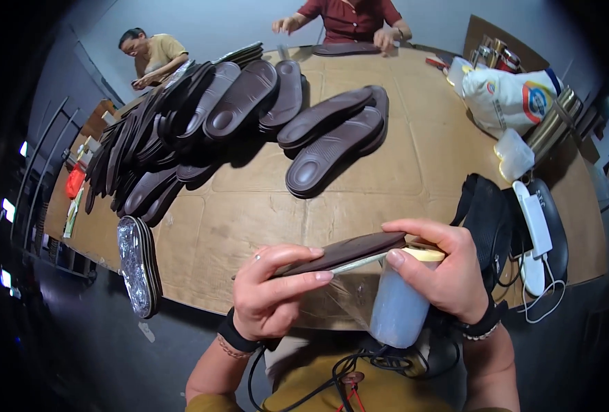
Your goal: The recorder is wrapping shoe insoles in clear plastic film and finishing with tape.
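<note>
Head view: my left hand (270, 288) has a narrow pinch on the left part of the sole (356, 250), 1 digit on its dark upper face and another along its pale near edge. My right hand (445, 268) is closed on the yellow-topped roll (398, 312), its thumb at the near rim and its index finger reaching over the right end of the sole. So the sole hangs slanted between my 2 hands, in front of the table's (359, 209) near edge, with the roll below its right end. A faint sheet of clear film (345, 292) seems to run between them; how tight it is, I cannot tell. To do this well, I judge that the left pinch should be firm but flat, so the layers stay lined up without bending, while the right thumb presses lightly enough for the roll to turn. An even pull would suit film best, since slack could wrinkle and a jerk could skew the layers. I'd also want the roll's lower end clear of the cord (339, 378) nearest me.
</note>
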A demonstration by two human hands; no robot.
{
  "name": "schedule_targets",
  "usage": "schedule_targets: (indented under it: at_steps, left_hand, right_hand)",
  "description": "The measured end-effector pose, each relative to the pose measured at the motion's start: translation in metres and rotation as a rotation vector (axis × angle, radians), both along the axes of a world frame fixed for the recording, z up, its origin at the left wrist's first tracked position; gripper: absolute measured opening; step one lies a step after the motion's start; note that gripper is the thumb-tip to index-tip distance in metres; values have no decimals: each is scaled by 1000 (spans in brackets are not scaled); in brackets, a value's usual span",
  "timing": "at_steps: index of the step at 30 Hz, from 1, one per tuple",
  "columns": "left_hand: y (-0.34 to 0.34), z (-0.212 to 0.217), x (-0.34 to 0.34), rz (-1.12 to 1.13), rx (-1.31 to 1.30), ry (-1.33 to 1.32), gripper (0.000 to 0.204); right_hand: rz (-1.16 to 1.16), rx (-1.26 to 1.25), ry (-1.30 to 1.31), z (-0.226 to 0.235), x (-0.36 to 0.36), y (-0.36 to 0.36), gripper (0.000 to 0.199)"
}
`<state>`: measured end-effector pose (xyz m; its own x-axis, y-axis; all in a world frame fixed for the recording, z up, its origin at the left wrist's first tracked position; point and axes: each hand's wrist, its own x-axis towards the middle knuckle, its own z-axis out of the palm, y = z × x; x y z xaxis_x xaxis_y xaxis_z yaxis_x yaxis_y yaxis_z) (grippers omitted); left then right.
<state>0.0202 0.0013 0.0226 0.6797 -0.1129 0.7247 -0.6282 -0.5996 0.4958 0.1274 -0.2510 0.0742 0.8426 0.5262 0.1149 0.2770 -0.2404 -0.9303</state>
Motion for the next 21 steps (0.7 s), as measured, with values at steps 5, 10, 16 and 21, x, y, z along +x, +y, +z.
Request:
schedule_targets:
  at_steps: [5, 10, 16, 21]
  left_hand:
    - [8, 20, -7, -199, -506, 491, 58]
    - [16, 57, -5, -250, -469, 721, 77]
    - [14, 76, 13, -448, -39, 858, 89]
    - [15, 74, 21, -518, 56, 846, 93]
  right_hand:
    - [36, 4, -167, 8, -8, 8, 37]
    - [85, 64, -369, 16, -17, 22, 37]
    - [132, 62, -543, 27, -31, 28, 41]
    - [204, 49, -492, 26, -31, 17, 57]
